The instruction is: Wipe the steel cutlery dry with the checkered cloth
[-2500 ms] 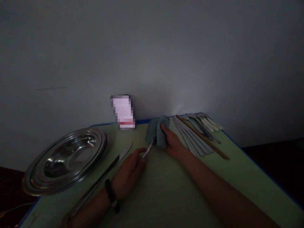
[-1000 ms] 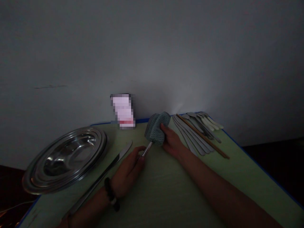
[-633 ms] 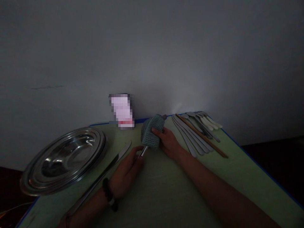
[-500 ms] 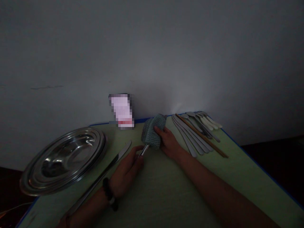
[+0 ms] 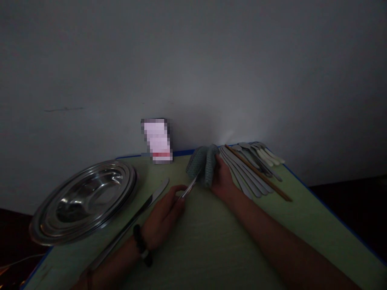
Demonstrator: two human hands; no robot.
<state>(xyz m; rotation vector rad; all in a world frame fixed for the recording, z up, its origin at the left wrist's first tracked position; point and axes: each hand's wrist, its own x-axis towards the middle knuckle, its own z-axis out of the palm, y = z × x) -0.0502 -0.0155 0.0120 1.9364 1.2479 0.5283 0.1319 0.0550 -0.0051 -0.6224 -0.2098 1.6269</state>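
Observation:
My left hand (image 5: 165,215) pinches the handle of a metal utensil (image 5: 190,187) near the middle of the green table. The utensil's far end is wrapped inside a grey-green knitted cloth (image 5: 203,164). My right hand (image 5: 223,180) is closed on that cloth, gripping it around the hidden end. Both hands rest low over the table top. I cannot tell what kind of utensil it is.
A long table knife (image 5: 133,219) lies left of my left hand. Stacked steel plates (image 5: 84,201) sit at the left edge. A row of cutlery (image 5: 248,169) with a wooden chopstick (image 5: 260,175) lies at the back right. A blurred card (image 5: 157,140) leans on the wall.
My right hand has slid the cloth back out along the utensil toward the wall, after drawing it in toward my left hand. More of the metal shaft shows now. My left hand stayed put.

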